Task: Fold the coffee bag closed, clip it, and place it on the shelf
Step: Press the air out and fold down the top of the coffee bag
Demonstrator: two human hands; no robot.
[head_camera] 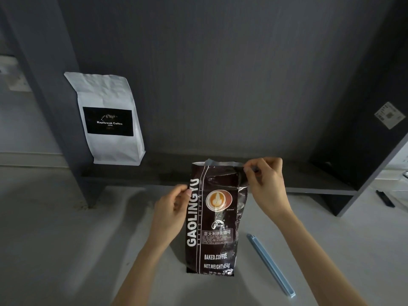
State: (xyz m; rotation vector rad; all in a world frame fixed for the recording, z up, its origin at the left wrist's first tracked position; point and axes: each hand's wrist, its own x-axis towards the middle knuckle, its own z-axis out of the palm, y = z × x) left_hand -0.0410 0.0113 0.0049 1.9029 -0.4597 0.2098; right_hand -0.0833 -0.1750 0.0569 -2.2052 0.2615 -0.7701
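A dark brown coffee bag [215, 226] with white lettering lies on the grey surface, its open top pointing away from me toward the shelf. My right hand [266, 186] pinches the bag's top right corner. My left hand [171, 212] touches the bag's left edge below the top, fingers curled against it. A long light-blue sealing clip [270, 263] lies on the surface to the right of the bag, untouched. The dark shelf [298, 186] runs just behind the bag.
A white coffee bag [110, 120] with a black label stands on the shelf at the left, against a dark upright panel. A black stick-like object [385, 198] lies at the far right. A white sticker [389, 114] is on the shelf's right wall.
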